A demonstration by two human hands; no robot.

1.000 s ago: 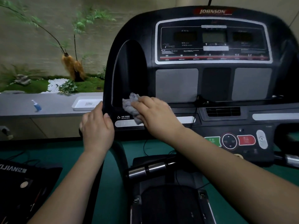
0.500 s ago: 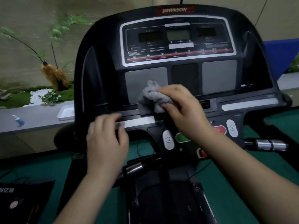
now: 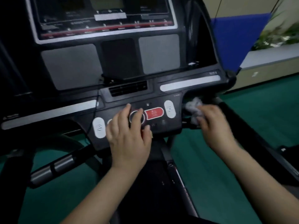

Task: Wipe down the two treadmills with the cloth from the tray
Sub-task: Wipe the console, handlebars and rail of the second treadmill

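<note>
A: What sits nearest the camera?

B: Two bare forearms reaching forward over the dark running belt (image 3: 153,183) of the treadmill (image 3: 113,65). Green floor (image 3: 242,143) shows on both sides of it.

A: And the left hand?

B: The left hand (image 3: 129,135) lies on the control panel (image 3: 161,126) with its fingers spread and relaxed, gripping nothing. Its fingertips lie over the round dial (image 3: 137,117) and it covers part of the panel to the left of the red button (image 3: 154,113). A white oval button (image 3: 99,127) shows just left of it.

A: The right hand?

B: The right hand (image 3: 215,125) is blurred, but its fingers curl around the crumpled grey cloth (image 3: 194,109). The cloth is at the right edge of the control panel, where the right handrail (image 3: 239,120) meets the console, just past the other white oval button (image 3: 169,109). Whether the cloth is pressed flat on the surface I cannot tell.

A: Farther on?

B: A vent grille (image 3: 128,88), two grey panels (image 3: 159,53) flanking a dark one, then the display (image 3: 105,15) with its red strip. A thin black cable (image 3: 95,107) hangs down the console's left side. At lower left a chrome grip bar (image 3: 53,168) juts out.

A: Beyond the machine?

B: A blue panel (image 3: 234,41) to the right, a pale ledge (image 3: 271,59) under it, and blurred green plants (image 3: 278,34) on top.
</note>
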